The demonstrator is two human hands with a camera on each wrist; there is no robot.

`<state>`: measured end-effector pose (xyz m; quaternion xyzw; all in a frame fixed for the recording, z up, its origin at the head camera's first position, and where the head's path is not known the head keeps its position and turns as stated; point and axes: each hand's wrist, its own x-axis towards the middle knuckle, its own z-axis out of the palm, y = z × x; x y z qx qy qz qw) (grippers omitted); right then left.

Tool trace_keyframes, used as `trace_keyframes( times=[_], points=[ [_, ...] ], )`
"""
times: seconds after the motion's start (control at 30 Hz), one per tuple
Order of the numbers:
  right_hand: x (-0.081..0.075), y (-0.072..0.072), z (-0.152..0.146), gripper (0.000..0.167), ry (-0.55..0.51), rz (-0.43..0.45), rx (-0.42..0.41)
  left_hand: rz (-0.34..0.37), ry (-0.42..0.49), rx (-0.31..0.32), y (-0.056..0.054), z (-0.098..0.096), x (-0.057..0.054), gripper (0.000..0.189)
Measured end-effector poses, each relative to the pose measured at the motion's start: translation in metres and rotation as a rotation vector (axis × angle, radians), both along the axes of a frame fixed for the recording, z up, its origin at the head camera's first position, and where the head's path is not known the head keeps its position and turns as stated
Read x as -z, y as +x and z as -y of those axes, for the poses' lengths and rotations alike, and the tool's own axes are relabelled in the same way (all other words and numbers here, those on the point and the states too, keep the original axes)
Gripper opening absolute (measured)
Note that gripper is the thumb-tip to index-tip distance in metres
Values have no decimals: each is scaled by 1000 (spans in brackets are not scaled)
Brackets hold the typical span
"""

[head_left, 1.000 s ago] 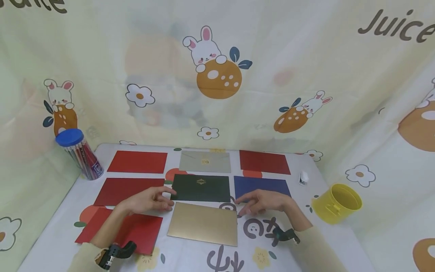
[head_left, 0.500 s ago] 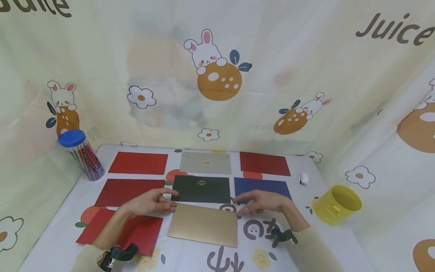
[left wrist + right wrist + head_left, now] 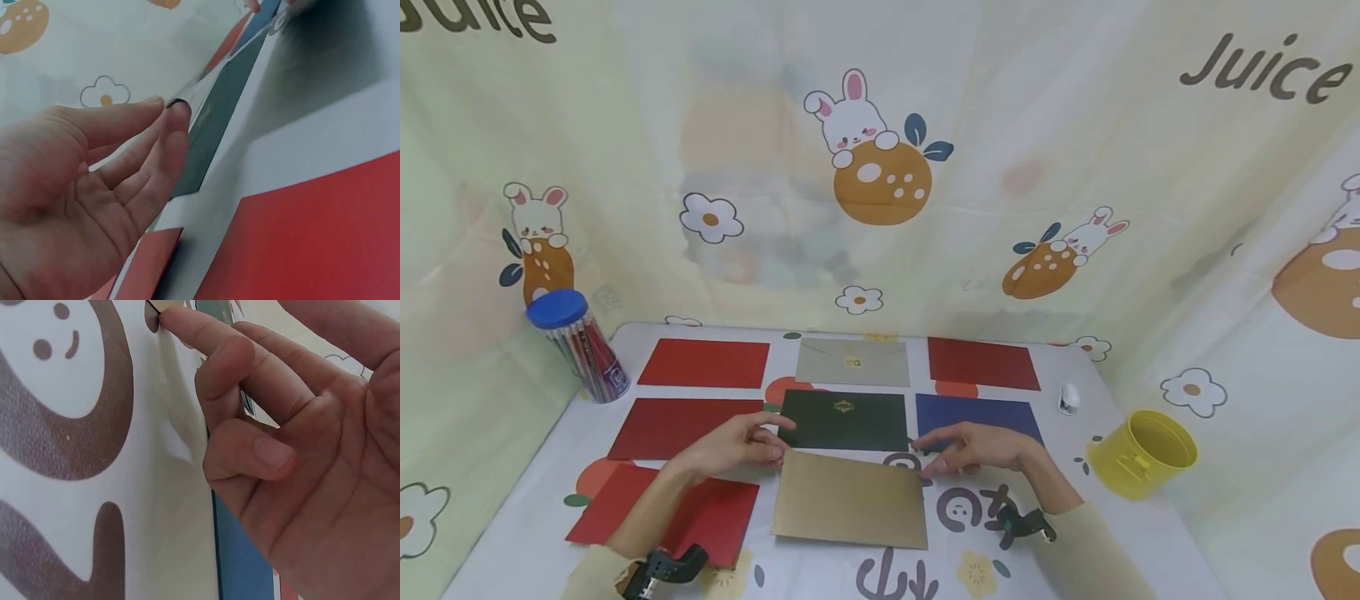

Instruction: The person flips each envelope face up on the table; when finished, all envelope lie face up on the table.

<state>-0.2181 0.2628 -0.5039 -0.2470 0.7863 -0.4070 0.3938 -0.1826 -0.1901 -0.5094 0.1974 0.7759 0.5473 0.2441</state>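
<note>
Low in the middle of the head view is a gold envelope (image 3: pixel 850 504), tilted up from the tabletop. My left hand (image 3: pixel 730 446) pinches its top left corner; the left wrist view shows thumb and finger (image 3: pixel 125 125) meeting on its thin edge. At the top right corner, my right hand (image 3: pixel 981 446) holds the envelope by its fingertips, other fingers (image 3: pixel 225 362) partly curled. The right thumb tip lies outside the right wrist view. Just beyond lies a dark green envelope (image 3: pixel 844 423) with a gold emblem, and a blue envelope (image 3: pixel 976 412) lies partly under the right hand.
Red envelopes (image 3: pixel 703 363) lie down the left side, one beneath my left forearm. At the back are a grey envelope (image 3: pixel 850 375) and another red envelope (image 3: pixel 983 363). A blue-lidded pencil jar (image 3: pixel 580 350), a small white stapler (image 3: pixel 1068 398) and a yellow bucket (image 3: pixel 1120 462) stand around.
The gold envelope has tilted, its face looking duller and its lower left corner shifting slightly. Both hands stay at its upper corners with hardly any movement.
</note>
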Motion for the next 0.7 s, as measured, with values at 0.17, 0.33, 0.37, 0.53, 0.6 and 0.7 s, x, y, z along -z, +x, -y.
trace_keyframes(
  times=[0.17,0.33,0.37,0.53,0.6,0.7],
  points=[
    [1,0,1,48,-30,18,-17,-10,-5,-7,2,-5,-1,46],
    [3,1,2,45,-66,-3,-22,-7,-5,-10,3,-3,-1,44],
    [3,1,3,44,-68,-13,-28,-7,-8,-17,3,-2,-1,44],
    [4,1,8,36,-64,-58,-56,-10,-18,-45,4,2,0,42],
    [5,0,10,35,-76,-58,-49,-12,-17,-49,4,2,1,41],
    [6,-2,12,33,-109,-40,-32,-24,-19,-55,4,3,2,37]
  ],
)
